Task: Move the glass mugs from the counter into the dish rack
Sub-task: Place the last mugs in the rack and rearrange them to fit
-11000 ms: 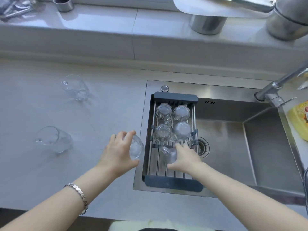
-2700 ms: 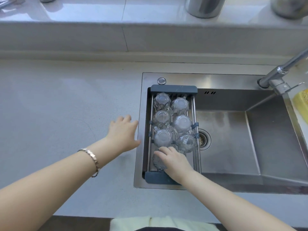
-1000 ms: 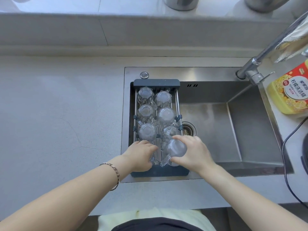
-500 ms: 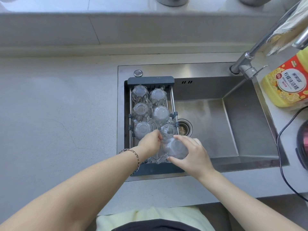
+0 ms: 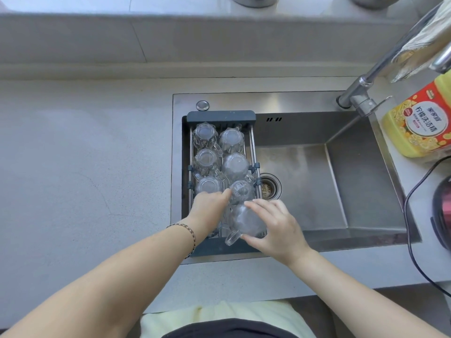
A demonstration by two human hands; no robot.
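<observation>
Pretty much done I'd say: six mugs (image 5: 235,164) sit upside down in the rack (image 5: 220,116), right hand (image 5: 273,226) wrapped around the last mug (image 5: 246,222) at the near end, left hand (image 5: 211,207) curled beside it, surface (image 5: 85,167) bare.

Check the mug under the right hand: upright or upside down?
Upside down. The mug shows its closed base toward the camera, like the other mugs in the dish rack; the right hand grips it.

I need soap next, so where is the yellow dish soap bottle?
The yellow dish soap bottle stands on the counter at the sink's right edge, just right of the faucet.
</observation>
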